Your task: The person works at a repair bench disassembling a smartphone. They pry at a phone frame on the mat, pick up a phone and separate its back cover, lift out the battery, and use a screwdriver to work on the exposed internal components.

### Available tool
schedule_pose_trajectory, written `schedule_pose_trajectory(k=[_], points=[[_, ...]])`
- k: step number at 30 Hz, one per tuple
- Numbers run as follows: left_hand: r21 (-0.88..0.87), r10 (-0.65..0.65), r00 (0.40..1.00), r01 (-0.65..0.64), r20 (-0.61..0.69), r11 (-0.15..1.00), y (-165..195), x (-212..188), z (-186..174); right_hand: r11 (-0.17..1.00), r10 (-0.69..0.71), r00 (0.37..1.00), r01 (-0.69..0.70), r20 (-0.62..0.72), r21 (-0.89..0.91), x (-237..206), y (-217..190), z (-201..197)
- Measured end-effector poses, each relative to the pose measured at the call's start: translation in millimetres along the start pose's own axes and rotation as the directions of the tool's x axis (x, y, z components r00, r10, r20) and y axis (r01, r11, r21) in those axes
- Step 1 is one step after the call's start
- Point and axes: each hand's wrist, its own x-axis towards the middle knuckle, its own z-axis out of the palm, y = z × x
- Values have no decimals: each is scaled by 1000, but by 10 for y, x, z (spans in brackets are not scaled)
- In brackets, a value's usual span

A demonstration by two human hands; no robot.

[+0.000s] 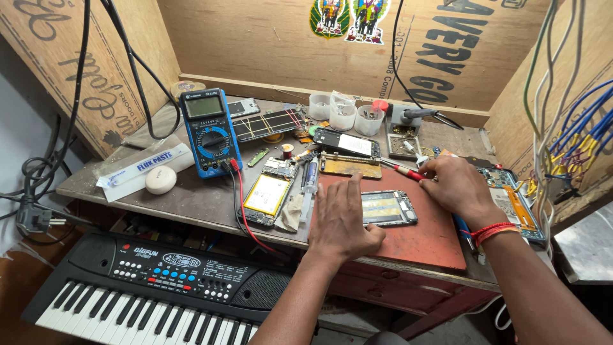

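left hand [341,217] lies flat, palm down, fingers spread and released, on the red work mat [421,239] at the front of the bench [191,201]; it grips nothing. opened phone [387,208], back cover off, insides facing up, lies on the mat touching the right edge of that hand, just beside its thumb and index finger. right hand [454,185] rests behind and to the right of the phone, fingers curled around a red-handled screwdriver [403,170] whose shaft points left, away from the phone, toward a yellowish plate [350,167]. the phone sits between the two hands, nearer the left. a red thread band circles the right wrist. further left on the bench: a second opened phone with yellow battery [268,195], a syringe [310,179], a blue multimeter [209,131] with red and black leads, a white flux paste box [143,166], a white round puck [160,179]. a black toy keyboard [153,281] sits below the bench front.
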Motion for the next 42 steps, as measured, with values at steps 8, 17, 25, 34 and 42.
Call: schedule_pose_trajectory(k=[8,17,25,34,42], points=[[-44,6,1000,-7,-5,999,-8,-2,31,976,57,994,-37,-89,216,-109,93,-123],[-65,17,1000,-17,-1,998,-58,7,34,562,182,763,437,-621,702,-34,-54,255],[-156,49,999,-50,-12,986,-134,36,-23,551,188,777,423,-601,720,33,22,639],[-931,-285,958,91,-15,354,-389,280,-25,747,73,703,431,-707,506,141,48,687],[-989,-304,950,-23,-67,147,-499,440,216,614,270,924,51,-271,788,-31,-302,398]])
